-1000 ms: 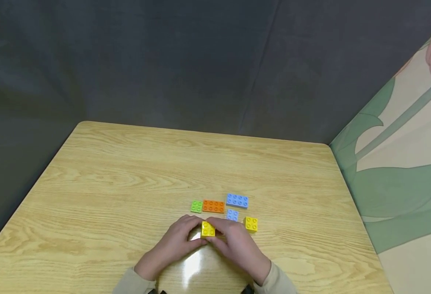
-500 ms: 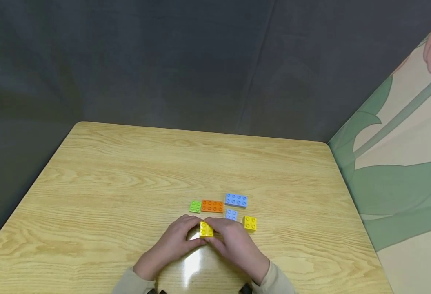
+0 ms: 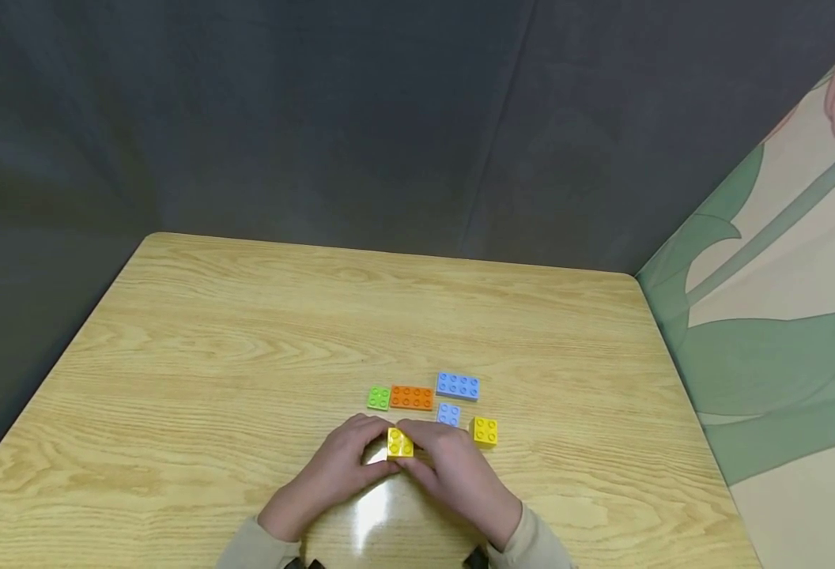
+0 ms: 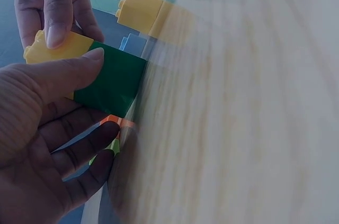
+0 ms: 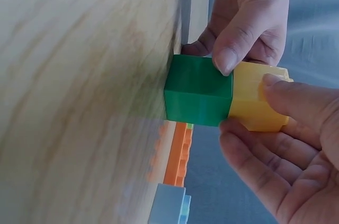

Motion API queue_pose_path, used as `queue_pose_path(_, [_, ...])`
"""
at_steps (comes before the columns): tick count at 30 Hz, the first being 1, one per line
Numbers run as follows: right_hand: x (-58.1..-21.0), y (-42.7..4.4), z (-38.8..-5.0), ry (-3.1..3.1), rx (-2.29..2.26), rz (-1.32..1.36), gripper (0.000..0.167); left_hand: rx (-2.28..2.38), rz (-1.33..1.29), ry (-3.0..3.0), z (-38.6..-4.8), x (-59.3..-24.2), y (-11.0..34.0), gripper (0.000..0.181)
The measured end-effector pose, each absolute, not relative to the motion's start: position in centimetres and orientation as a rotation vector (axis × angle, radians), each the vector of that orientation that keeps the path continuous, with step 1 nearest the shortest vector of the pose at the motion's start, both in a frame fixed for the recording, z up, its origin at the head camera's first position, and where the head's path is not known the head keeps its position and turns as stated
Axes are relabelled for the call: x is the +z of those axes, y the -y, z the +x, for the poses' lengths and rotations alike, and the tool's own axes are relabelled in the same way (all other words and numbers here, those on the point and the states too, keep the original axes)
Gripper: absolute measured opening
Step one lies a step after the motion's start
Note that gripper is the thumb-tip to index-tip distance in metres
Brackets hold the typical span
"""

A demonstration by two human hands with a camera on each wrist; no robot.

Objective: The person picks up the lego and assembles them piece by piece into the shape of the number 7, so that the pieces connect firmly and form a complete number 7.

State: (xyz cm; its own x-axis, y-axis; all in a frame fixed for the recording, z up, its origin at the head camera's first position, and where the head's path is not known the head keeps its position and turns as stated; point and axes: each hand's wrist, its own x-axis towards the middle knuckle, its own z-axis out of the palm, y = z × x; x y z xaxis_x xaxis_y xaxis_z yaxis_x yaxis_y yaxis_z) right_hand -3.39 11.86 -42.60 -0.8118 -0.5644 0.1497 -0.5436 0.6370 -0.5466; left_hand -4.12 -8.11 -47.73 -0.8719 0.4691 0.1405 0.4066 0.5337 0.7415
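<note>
A yellow brick [image 3: 399,444] sits on top of a green brick [image 5: 197,90], flush together, and the green one stands on the table. My left hand [image 3: 342,462] holds this stack from the left, its thumb on the green brick near the seam in the left wrist view. From the right, my right hand [image 3: 463,470] pinches the yellow brick, with its thumb [image 5: 296,97] flat on the side. The head view shows only the yellow brick's studded top between the fingertips; the green brick is hidden there.
Just beyond the hands lie a small lime-green brick [image 3: 378,398], a long orange brick [image 3: 411,397], a long blue brick [image 3: 458,386] and a small blue brick [image 3: 449,414]. Another yellow brick [image 3: 485,432] stands right of my right hand. Dark cloth [image 3: 318,134] hangs behind the wooden table [image 3: 247,316].
</note>
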Motion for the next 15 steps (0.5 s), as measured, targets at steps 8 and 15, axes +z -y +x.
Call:
queue_pose_path(8, [-42.78, -11.86, -3.38, -2.809, -0.961, -0.949, 0.030, 1.287, 0.756, -2.679, -4.07, -47.75, 8.15, 0.039])
queue_pose_path(15, [-42.89, -11.89, -3.45, -2.787, -0.988, -0.935, 0.027, 1.341, 0.700, -2.619, -3.96, -47.53, 8.29, 0.037])
